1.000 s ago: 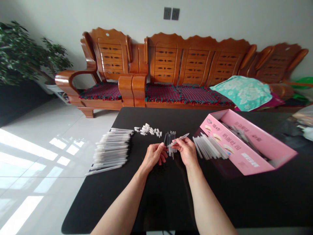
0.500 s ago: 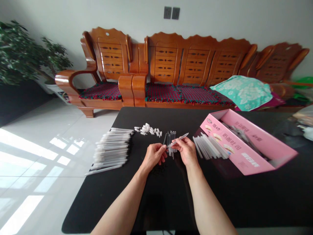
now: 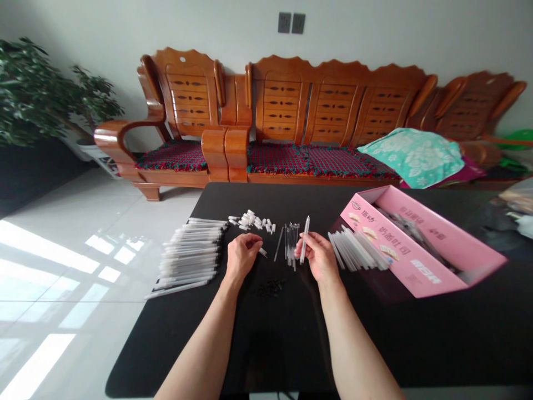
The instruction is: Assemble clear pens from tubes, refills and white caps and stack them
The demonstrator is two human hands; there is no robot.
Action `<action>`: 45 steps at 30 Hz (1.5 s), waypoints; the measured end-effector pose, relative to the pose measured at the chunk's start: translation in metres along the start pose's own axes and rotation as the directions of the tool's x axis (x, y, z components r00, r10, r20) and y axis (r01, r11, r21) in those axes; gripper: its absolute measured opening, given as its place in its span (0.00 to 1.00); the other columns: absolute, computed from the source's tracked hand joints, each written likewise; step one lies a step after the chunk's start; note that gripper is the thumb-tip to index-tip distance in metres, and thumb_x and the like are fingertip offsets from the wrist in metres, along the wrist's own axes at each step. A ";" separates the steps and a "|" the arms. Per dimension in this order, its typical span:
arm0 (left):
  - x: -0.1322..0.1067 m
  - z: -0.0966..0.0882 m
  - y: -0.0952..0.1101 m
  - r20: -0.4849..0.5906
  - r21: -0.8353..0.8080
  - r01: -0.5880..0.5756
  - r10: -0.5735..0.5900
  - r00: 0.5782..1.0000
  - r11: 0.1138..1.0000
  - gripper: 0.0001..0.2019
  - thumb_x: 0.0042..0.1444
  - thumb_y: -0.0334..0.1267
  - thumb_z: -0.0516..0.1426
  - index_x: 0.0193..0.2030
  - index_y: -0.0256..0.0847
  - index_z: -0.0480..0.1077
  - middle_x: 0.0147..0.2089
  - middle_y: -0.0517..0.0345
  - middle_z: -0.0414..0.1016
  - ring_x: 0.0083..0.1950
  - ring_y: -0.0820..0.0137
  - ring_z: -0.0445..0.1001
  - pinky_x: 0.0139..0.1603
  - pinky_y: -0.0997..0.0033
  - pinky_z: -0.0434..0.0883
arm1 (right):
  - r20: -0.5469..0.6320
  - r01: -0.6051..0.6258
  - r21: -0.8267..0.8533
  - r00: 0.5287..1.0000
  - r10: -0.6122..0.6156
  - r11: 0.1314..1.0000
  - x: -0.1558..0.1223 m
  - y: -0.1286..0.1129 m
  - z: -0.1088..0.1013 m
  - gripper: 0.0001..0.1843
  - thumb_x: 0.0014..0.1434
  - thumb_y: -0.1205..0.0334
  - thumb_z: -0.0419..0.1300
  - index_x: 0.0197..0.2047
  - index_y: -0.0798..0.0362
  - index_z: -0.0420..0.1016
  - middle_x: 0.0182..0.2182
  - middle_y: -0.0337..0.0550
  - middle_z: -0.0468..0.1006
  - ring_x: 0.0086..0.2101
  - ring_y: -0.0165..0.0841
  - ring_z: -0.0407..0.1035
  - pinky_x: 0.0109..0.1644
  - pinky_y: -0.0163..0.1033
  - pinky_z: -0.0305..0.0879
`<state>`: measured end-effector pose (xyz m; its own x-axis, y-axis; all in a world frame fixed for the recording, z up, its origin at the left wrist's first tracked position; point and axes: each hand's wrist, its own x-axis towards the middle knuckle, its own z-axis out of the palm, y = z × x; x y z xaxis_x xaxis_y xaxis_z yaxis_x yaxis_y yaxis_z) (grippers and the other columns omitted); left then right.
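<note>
My right hand (image 3: 320, 256) pinches a whitish translucent pen barrel (image 3: 305, 239), held nearly upright. The fingers of my left hand (image 3: 242, 255) are pressed together, and what they hold, if anything, is hidden. A small white piece with a thin tip (image 3: 263, 253) shows just beside the left fingertips; whether they touch it I cannot tell. Between the hands lies a row of slim pen refills (image 3: 292, 239), one refill (image 3: 278, 244) lying apart. White pen caps (image 3: 252, 220) are heaped behind my left hand. Small black parts (image 3: 270, 287) lie in front, between my forearms.
Many white pens with black ends (image 3: 189, 253) are lined up at the left of the black table (image 3: 175, 344). More whitish barrels (image 3: 358, 250) lie to the right, against a pink box (image 3: 420, 261). A wooden bench (image 3: 283, 111) stands behind the table.
My hands have parted. The left moved left, away from the barrel, uncovering the black parts. In my right hand the barrel turned from slanted to nearly upright.
</note>
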<state>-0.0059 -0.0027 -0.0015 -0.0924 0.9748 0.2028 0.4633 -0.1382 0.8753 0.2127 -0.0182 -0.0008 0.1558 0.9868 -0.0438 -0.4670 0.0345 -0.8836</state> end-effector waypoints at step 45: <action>-0.001 0.003 0.005 0.245 -0.551 0.203 -0.075 0.967 0.809 0.14 0.49 0.43 0.65 0.36 0.34 0.77 0.27 0.58 0.75 0.27 0.75 0.71 0.30 0.77 0.70 | 0.355 0.188 -0.620 0.933 0.059 0.762 -0.006 0.002 0.005 0.15 0.56 0.56 0.63 0.42 0.55 0.84 0.16 0.35 0.71 0.18 0.28 0.63 0.24 0.33 0.58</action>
<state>-0.0009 -0.0039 0.0012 0.0913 0.9956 0.0228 -0.1297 -0.0108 0.9915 0.2067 -0.0236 -0.0004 -0.1908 0.9789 0.0727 0.2128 0.1136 -0.9705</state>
